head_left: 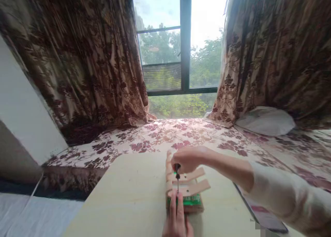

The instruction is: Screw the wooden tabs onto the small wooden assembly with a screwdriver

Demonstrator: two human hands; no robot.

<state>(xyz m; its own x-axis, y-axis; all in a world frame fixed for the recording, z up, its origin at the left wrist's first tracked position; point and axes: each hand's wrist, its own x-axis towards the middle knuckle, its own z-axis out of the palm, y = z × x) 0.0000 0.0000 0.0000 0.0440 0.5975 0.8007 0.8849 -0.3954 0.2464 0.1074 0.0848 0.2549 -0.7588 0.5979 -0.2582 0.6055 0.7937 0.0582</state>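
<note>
My right hand (pixel 184 159) is closed around the dark handle of a screwdriver (pixel 178 181), which stands nearly upright with its shaft pointing down. Its tip meets a pale wooden slat (pixel 198 188), close to a small dark hole. From below, my left hand (pixel 176 214) reaches in with two fingers stretched out on either side of the tip, touching the slat's near end. Whether a screw sits between those fingertips is too small to tell. A second wooden slat (pixel 198 175) lies behind the first. Beneath both is a wooden block with a green printed face (pixel 191 199).
A pale table top (pixel 129 188) carries the work. A flat dark-edged object (pixel 271 218) lies under my right forearm. Behind are a floral-covered ledge (pixel 160 137), a white cushion-like thing (pixel 266 121), patterned curtains (pixel 103 64) and a window (pixel 185 40).
</note>
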